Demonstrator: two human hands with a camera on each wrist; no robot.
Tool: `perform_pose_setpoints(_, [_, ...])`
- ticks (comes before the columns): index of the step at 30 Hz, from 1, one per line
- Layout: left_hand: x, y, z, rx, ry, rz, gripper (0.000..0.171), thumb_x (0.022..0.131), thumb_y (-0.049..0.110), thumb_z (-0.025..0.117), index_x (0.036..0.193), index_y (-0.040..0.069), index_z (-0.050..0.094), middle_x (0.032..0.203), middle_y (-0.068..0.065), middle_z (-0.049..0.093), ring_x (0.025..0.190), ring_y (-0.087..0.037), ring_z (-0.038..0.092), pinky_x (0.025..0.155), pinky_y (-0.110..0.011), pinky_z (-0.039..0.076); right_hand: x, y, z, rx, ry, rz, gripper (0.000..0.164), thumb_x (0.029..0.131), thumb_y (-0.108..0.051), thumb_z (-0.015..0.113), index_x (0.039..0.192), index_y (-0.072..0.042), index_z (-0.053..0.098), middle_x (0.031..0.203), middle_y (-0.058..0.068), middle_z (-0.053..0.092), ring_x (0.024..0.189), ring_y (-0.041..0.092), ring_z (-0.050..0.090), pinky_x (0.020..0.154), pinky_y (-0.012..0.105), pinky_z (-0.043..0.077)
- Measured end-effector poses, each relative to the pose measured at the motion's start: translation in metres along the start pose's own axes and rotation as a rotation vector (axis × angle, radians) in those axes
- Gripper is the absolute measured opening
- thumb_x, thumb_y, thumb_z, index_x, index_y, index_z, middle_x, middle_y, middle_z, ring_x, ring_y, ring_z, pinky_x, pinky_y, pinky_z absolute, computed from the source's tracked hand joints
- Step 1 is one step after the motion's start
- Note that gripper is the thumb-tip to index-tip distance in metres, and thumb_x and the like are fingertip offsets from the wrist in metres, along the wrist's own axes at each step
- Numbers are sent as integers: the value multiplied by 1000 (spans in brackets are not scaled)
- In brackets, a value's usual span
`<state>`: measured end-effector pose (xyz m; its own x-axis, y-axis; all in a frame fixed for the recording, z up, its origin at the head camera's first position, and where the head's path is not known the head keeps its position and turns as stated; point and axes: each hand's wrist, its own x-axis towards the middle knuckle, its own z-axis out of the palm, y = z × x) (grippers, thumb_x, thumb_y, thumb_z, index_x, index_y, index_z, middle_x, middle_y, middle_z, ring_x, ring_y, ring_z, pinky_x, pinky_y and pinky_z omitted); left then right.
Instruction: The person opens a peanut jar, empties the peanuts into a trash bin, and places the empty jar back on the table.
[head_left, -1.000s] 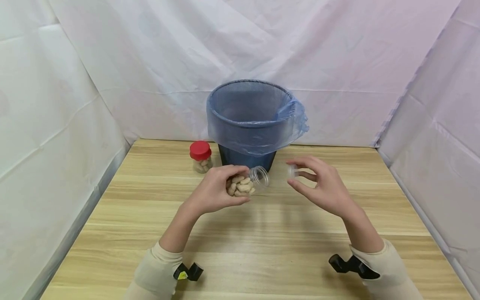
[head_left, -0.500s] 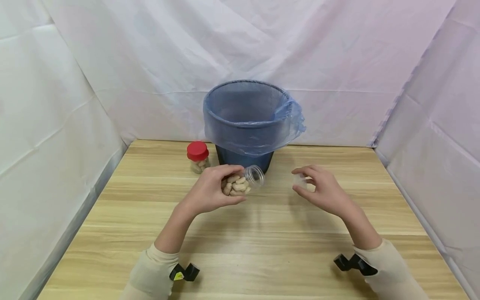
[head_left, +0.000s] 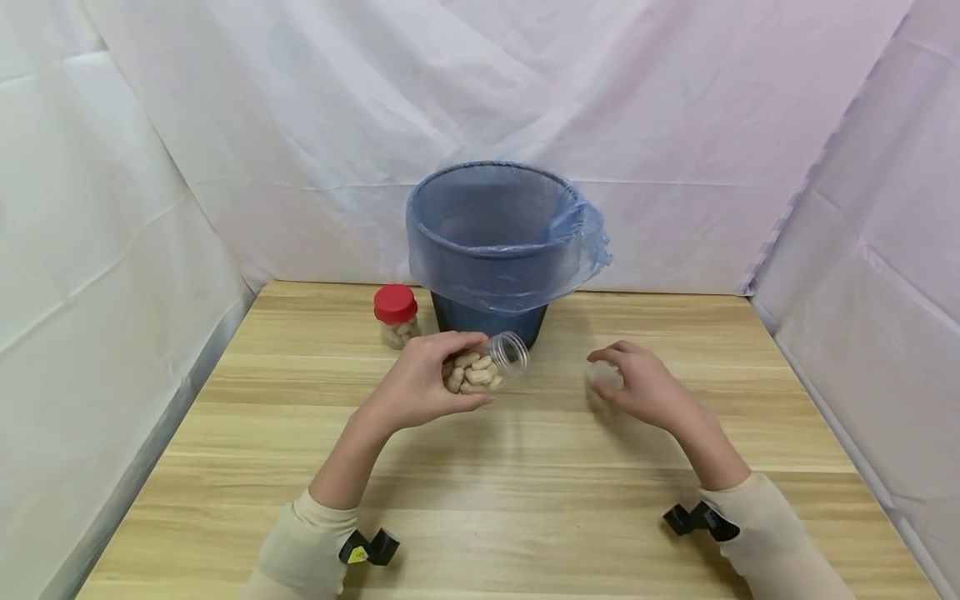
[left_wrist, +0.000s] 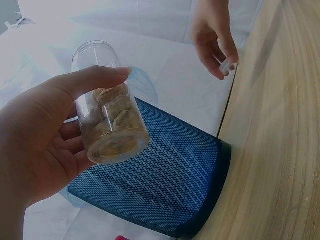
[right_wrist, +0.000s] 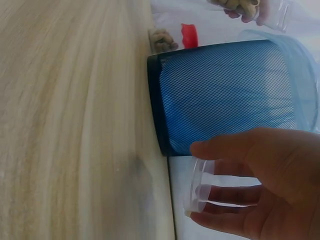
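My left hand (head_left: pixel 420 379) grips a clear jar (left_wrist: pixel 112 115) of peanuts in their shells (head_left: pixel 472 372), tilted with its threaded, uncovered mouth toward the right. In the left wrist view the thumb lies across the jar's wall and the fingers go behind it. To the right, my right hand (head_left: pixel 641 387) holds a small clear lid (right_wrist: pixel 198 185) by its edge, low over the table. The right wrist view shows thumb and fingers around the lid, its flat face toward the wood.
A mesh bin (head_left: pixel 491 275) lined with a blue plastic bag (head_left: pixel 592 242) stands at the table's back. Left of it is a second jar of peanuts with a red lid (head_left: pixel 395 303). White sheeting (head_left: pixel 300 125) encloses the wooden table (head_left: pixel 510 517) at the back and sides.
My right hand has moved away from the jar and down toward the table, turning the lid flatter. The left hand keeps its hold on the jar, nearly still.
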<state>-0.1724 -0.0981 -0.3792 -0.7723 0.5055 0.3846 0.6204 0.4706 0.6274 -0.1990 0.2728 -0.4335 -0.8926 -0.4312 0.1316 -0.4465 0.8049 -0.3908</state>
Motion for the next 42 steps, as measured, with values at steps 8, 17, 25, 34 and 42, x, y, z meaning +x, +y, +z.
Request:
perform_pose_setpoints(8, [0, 1, 0, 3, 6, 12, 67, 76, 25, 100, 136, 9, 73, 127, -3, 77, 112, -16, 72, 99, -37, 61, 0, 8, 6, -56, -30, -29, 33, 96, -15, 80, 125, 0, 77, 121, 21, 74, 113, 43, 71, 97, 60, 58])
perform_pose_setpoints(17, [1, 2, -2, 1, 19, 5, 68, 75, 27, 101, 134, 8, 73, 126, -3, 77, 111, -15, 72, 100, -35, 60, -1, 12, 8, -73, -93, 1, 38, 89, -13, 85, 124, 0, 76, 119, 22, 74, 106, 42, 72, 92, 60, 59])
perform_pose_setpoints(25, [1, 3, -3, -7, 25, 9, 69, 75, 27, 101, 135, 8, 73, 126, -4, 77, 111, -15, 72, 99, -36, 60, 1, 13, 10, -73, -114, 11, 40, 87, -14, 89, 123, 0, 77, 117, 20, 74, 100, 37, 72, 86, 56, 61])
perform_pose_setpoints(34, [0, 2, -4, -19, 27, 6, 66, 75, 27, 101, 133, 8, 74, 124, -3, 77, 109, -14, 71, 97, -35, 61, 2, 12, 11, -83, -156, 30, 39, 89, -14, 88, 122, 2, 77, 122, 24, 75, 103, 38, 73, 87, 55, 60])
perform_pose_setpoints(42, [0, 2, -4, -15, 23, -1, 67, 76, 27, 101, 134, 8, 73, 125, -3, 77, 110, -15, 71, 98, -35, 60, 2, 11, 11, -82, -153, 37, 40, 88, -13, 89, 123, 3, 76, 125, 25, 74, 103, 37, 73, 86, 54, 60])
